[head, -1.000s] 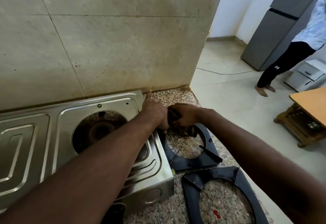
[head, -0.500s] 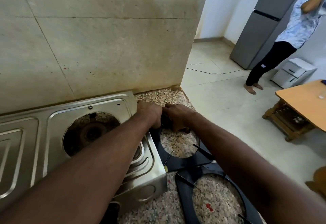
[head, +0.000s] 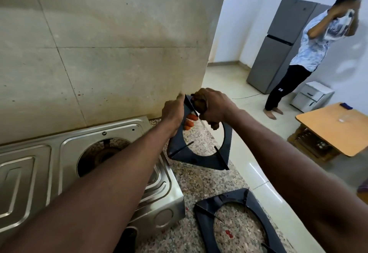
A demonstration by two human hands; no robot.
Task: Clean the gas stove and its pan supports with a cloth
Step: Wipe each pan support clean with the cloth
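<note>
A steel gas stove (head: pixel 59 165) lies on the speckled counter with its burner opening bare. My left hand (head: pixel 173 113) grips the upper left edge of a black square pan support (head: pixel 199 157), which is lifted and tilted above the counter. My right hand (head: pixel 213 105) holds a brown cloth (head: pixel 199 104) bunched against the support's top corner. A second black pan support (head: pixel 237 221) lies flat on the counter near the front.
A stained tiled wall (head: pixel 99 43) rises right behind the stove. The counter edge (head: pixel 258 185) runs along the right. Beyond it a person (head: pixel 310 49) stands by a grey fridge (head: pixel 278 43), with a wooden table (head: pixel 334 129) nearby.
The pan support that lay flat beside the stove has been lifted and tilted upright. Both hands rose with it, the cloth still at its top corner.
</note>
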